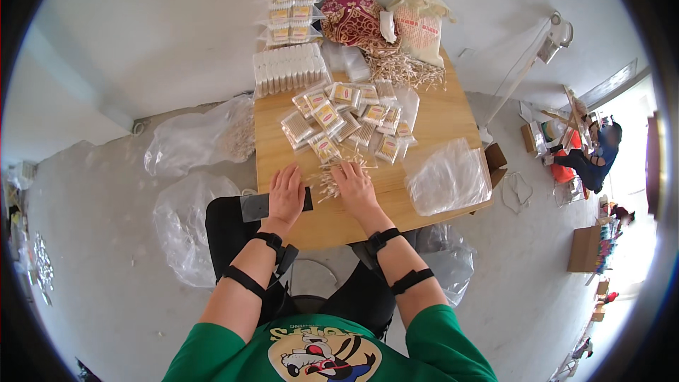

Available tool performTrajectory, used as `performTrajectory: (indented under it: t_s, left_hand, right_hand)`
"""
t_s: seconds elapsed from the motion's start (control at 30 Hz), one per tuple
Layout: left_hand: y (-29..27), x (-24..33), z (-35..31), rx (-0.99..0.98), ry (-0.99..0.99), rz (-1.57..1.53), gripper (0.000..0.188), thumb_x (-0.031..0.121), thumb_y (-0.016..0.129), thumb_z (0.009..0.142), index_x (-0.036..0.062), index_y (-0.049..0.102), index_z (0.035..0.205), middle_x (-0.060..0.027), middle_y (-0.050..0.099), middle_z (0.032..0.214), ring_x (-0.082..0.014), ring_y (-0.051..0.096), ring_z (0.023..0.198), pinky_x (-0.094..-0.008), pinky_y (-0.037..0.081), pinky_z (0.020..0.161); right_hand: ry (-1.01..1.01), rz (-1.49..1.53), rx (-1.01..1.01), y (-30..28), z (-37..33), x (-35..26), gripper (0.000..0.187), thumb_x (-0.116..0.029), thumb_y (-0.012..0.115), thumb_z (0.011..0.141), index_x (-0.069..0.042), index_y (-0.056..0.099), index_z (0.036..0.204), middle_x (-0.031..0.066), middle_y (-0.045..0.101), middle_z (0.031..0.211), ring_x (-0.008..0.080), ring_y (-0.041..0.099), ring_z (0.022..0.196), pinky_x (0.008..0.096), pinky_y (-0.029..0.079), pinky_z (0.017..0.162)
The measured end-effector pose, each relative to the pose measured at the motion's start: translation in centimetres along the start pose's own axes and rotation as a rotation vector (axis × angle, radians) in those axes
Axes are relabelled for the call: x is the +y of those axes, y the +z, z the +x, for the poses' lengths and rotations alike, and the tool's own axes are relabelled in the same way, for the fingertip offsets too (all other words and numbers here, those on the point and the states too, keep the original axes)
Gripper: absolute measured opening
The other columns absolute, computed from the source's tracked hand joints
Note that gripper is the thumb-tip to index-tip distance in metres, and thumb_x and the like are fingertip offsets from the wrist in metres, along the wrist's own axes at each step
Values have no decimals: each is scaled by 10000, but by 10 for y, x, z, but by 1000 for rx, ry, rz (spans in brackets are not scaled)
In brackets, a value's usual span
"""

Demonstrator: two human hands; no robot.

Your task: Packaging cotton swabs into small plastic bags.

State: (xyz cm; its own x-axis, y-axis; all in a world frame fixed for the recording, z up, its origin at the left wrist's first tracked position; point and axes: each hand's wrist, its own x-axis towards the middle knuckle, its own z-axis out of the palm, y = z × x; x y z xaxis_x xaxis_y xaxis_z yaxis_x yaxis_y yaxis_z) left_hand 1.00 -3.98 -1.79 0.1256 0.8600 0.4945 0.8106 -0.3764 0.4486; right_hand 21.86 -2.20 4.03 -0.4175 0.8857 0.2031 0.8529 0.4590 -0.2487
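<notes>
At the near left of the wooden table (pixel 283 152), my left hand (pixel 286 192) lies with its fingers stretched out, holding nothing I can see. A dark flat strip (pixel 256 207) shows beside its wrist at the table's edge. My right hand (pixel 355 185) rests flat, fingers extended, over the right side of a small heap of loose cotton swabs (pixel 327 185). Part of that heap is covered by the hand. Just beyond both hands is a pile of clear packets of cotton swabs (pixel 327 117), several with yellow and white labels.
Clear plastic bags (pixel 449 177) lie at the table's right. Farther back stand white-topped swab bundles (pixel 290 67), stacked packets (pixel 293 0), loose swabs (pixel 407 71), a cloth sack (pixel 419 25) and a patterned red fabric (pixel 351 18). Another person (pixel 601 159) sits far right.
</notes>
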Motion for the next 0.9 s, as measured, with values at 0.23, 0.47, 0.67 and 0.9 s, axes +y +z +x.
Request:
performTrajectory:
  t_s: [0.23,0.47,0.67,0.9]
  left_hand:
    - [-19,31,-17,65,-8,-98,342,112,658,878,78,571,1207,-111,609,1220,-327,583,1111,-438,442,944]
    - [-16,58,-48,45,-224,-87,276,106,680,860,67,607,1123,-118,603,1087,-336,585,1018,-435,455,871]
    - [-14,49,-42,101,-244,14,292,102,693,846,71,618,1126,-120,591,1083,-327,583,1011,-425,462,848]
    - [-20,38,-48,-31,-214,-30,154,68,700,813,90,664,961,-82,607,941,-310,599,904,-420,482,795]
  right_hand:
    - [75,108,204,-13,-42,-7,487,-17,629,792,-86,567,1270,143,543,1288,360,523,1193,470,474,969]
    - [235,254,240,9,-85,-1,262,-54,669,815,-86,668,1075,118,628,1042,345,605,985,434,515,847]
    - [138,308,255,20,-78,-28,130,-66,686,808,-91,682,935,101,616,955,317,609,907,415,517,784]
    - [47,371,192,22,-81,-33,100,-71,697,800,-89,671,895,91,605,864,319,606,867,413,517,743]
